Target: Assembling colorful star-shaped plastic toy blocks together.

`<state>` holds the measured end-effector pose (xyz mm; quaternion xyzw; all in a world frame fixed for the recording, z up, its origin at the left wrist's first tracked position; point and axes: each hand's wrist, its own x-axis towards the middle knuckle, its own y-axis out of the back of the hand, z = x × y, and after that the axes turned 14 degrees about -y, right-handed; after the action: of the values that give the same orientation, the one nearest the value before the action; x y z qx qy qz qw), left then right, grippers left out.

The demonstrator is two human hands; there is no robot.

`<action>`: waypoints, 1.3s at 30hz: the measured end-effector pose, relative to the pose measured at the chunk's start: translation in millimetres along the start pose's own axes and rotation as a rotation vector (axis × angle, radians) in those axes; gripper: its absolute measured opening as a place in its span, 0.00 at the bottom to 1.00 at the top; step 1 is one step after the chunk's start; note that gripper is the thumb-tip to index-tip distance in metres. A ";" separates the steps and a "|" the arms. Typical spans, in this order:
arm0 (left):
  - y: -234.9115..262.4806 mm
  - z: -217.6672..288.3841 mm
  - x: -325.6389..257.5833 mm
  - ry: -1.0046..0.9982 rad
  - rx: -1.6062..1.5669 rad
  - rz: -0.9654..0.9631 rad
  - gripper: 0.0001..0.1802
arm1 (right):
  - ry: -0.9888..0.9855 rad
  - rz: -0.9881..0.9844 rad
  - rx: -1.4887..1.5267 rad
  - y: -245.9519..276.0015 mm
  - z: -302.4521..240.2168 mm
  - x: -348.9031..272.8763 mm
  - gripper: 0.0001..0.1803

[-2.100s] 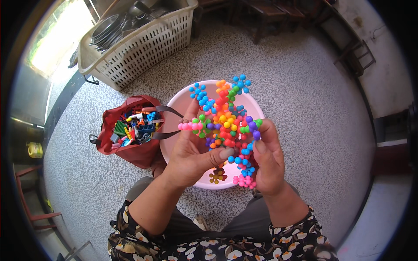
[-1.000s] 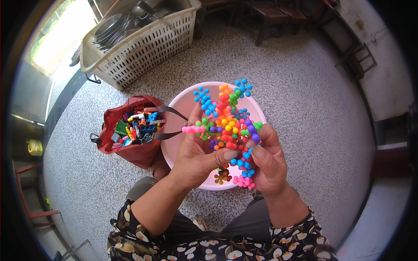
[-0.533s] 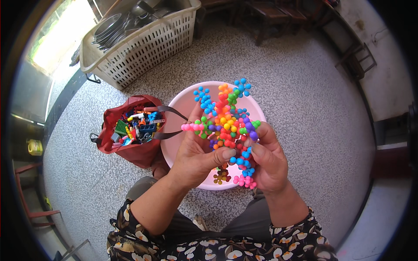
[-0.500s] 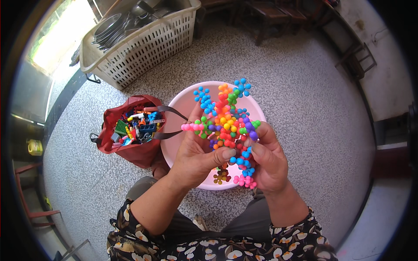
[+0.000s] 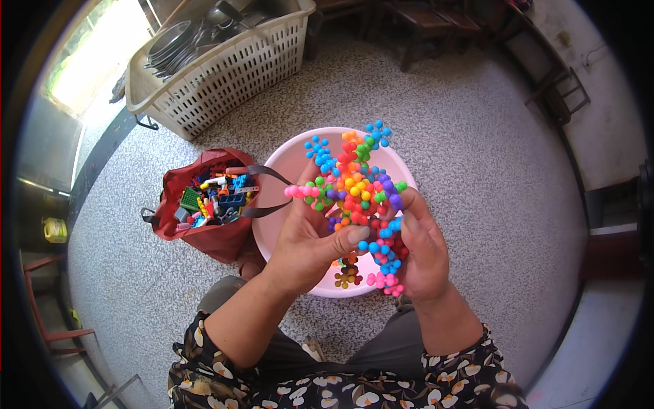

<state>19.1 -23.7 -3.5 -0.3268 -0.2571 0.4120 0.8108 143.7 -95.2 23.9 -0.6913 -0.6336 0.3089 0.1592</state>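
Between my hands, above the pink basin [image 5: 276, 177], is a cluster of joined ball-shaped plastic building pieces [image 5: 356, 187] in many colours. My left hand [image 5: 303, 245] grips it from the left, thumb pressed on its lower front and fingers behind. At the right side my right hand [image 5: 426, 252] is closed, its thumb and fingers at a blue connector piece [image 5: 394, 228] on the cluster. A pink piece [image 5: 387, 281] hangs at the lower right end and a brownish one [image 5: 347, 274] at the bottom. The fingers behind the cluster are partly hidden.
Left of the basin stands a red bag [image 5: 225, 242] full of mixed toy bricks, its dark handles reaching over the basin's rim. A white slotted basket [image 5: 231, 85] with metal pans is at the far left. Wooden chairs [image 5: 415, 31] stand at the back.
My right thumb has shifted slightly right and up, and more of the blue piece beside it shows. The cluster has turned a little; my left hand has stayed nearly still.
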 end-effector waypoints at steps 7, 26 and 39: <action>-3.6 2.1 -0.1 0.029 -0.037 0.042 0.48 | 0.040 0.071 -0.090 -6.3 -4.0 -0.9 0.14; 1.8 6.8 5.2 0.010 -0.110 0.085 0.29 | -0.159 0.152 0.159 13.7 -18.2 -0.9 0.20; 3.3 21.9 1.2 0.153 -0.363 -0.113 0.35 | -0.240 0.405 0.383 72.0 16.5 21.9 0.13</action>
<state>3.1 -14.2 8.6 -0.4828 -0.2826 0.2867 0.7777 189.4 -87.3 -37.6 -0.7196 -0.4272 0.5276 0.1461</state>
